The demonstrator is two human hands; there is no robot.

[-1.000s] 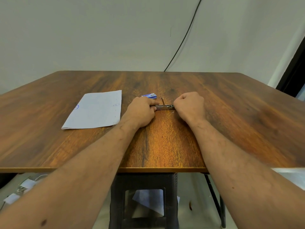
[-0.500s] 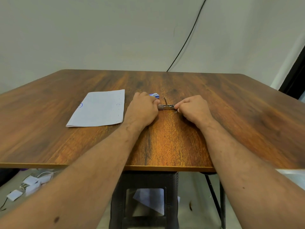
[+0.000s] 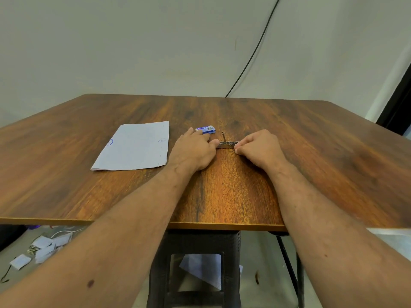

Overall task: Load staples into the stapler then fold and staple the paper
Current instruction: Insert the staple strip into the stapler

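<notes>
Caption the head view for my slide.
Both hands, left and right, grip the stapler beside the paper.

left hand (image 3: pixel 195 150) curled, right hand (image 3: pixel 259 147) pinching

Head camera looks down over table (image 3: pixel 311 174)

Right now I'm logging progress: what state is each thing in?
stapler: lying on the table, held at both ends
left hand: holding the stapler's left end
right hand: pinching its right end
paper: flat, unfolded
staple box: lying behind the left hand
</notes>
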